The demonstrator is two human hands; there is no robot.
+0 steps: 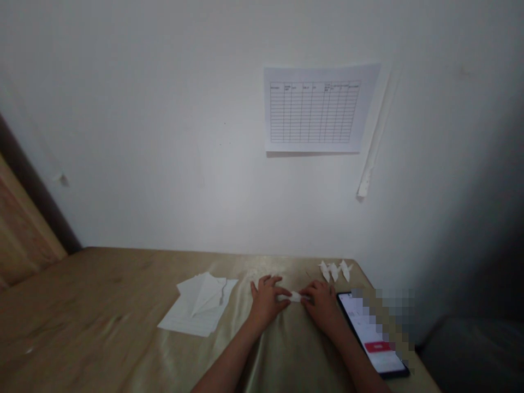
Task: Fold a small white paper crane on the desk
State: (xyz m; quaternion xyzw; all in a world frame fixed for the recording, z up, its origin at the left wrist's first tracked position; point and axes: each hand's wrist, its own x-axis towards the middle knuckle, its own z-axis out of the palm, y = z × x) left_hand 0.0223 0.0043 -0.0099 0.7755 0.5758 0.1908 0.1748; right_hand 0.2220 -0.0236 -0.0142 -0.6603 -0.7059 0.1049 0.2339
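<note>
A small folded piece of white paper lies low over the cloth-covered table, between my two hands. Thumb and fingers of my left hand pinch its left end. At its right end, my right hand grips it the same way, fingers closed. Parts of the paper are hidden under the fingertips. Beyond my right hand, three small folded paper cranes stand in a row near the table's back right corner. To the left of my left hand rests a stack of white paper sheets, with loosely folded pieces on top.
A phone with a lit screen lies by the right edge, partly blurred out. Shiny tan cloth covers the table. A printed table sheet hangs on the white wall behind. Something wooden stands at the far left.
</note>
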